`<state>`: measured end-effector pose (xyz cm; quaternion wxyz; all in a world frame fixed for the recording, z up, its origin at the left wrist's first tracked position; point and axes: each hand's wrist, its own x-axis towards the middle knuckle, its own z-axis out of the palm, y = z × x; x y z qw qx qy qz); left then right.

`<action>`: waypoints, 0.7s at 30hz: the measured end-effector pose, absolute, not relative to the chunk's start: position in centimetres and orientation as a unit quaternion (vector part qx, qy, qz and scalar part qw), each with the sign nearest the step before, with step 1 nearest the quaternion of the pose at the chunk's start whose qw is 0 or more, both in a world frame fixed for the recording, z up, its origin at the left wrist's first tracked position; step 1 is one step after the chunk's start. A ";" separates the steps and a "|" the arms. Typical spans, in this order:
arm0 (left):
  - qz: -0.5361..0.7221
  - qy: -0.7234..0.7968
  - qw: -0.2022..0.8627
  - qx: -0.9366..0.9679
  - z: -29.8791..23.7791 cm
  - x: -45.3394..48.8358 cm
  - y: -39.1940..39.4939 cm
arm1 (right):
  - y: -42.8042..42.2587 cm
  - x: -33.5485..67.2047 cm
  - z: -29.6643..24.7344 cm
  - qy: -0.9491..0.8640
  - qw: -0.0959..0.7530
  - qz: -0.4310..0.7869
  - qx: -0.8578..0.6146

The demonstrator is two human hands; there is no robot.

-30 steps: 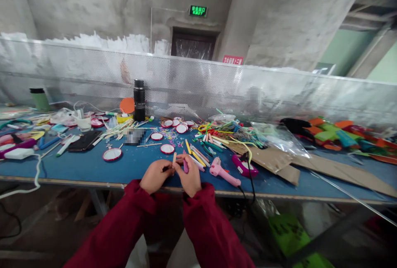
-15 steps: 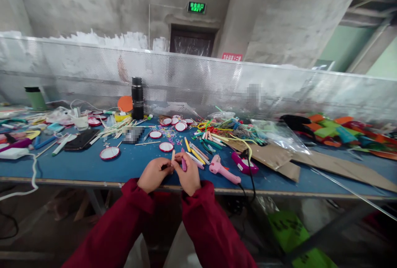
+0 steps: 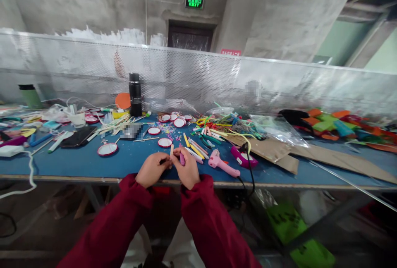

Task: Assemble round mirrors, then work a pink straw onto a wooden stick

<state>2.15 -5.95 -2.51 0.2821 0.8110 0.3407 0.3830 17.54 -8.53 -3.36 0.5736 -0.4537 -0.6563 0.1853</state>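
Hardly anything has moved since the earlier frame: the left hand and the right hand stay together over the near edge of the table. Fingers of both hands pinch a thin wooden stick, which stands upright between them, and a pink stick is tucked in the right hand. I think the wooden stick may slip or snap if the pinch becomes uneven, and the right sleeve could knock the glue gun lying near it.
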 end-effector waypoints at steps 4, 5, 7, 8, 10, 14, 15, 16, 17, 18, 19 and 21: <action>0.381 0.345 0.278 0.812 -2.6 2.1 -5.8 | -8.5 17.5 -3.3 -0.662 0.562 0.183 -0.461; 0.380 0.346 0.275 0.813 -2.7 2.1 -5.8 | -8.5 17.5 -3.3 -0.663 0.559 0.179 -0.464; 0.382 0.347 0.269 0.813 -2.7 2.0 -5.8 | -8.5 17.5 -3.3 -0.665 0.554 0.167 -0.471; 0.383 0.348 0.267 0.812 -2.7 2.0 -5.7 | -8.4 17.5 -3.3 -0.666 0.552 0.162 -0.474; 0.384 0.351 0.267 0.812 -2.7 2.0 -5.7 | -8.4 17.5 -3.3 -0.669 0.551 0.158 -0.473; 0.386 0.346 0.272 0.811 -2.7 2.1 -5.7 | -8.3 17.5 -3.3 -0.669 0.554 0.169 -0.465; 0.388 0.345 0.276 0.809 -2.7 2.1 -5.6 | -8.3 17.5 -3.4 -0.670 0.554 0.172 -0.463; 0.388 0.344 0.281 0.807 -2.8 2.1 -5.6 | -8.3 17.5 -3.4 -0.671 0.554 0.174 -0.461; 0.388 0.344 0.285 0.806 -2.9 2.1 -5.5 | -8.3 17.5 -3.4 -0.673 0.553 0.174 -0.460; 0.387 0.344 0.287 0.806 -2.9 2.1 -5.4 | -8.3 17.5 -3.4 -0.673 0.552 0.172 -0.460; 0.384 0.344 0.287 0.807 -2.9 2.0 -5.4 | -8.2 17.6 -3.4 -0.674 0.551 0.170 -0.461; 0.380 0.343 0.284 0.811 -2.9 2.0 -5.3 | -8.2 17.6 -3.4 -0.675 0.549 0.167 -0.463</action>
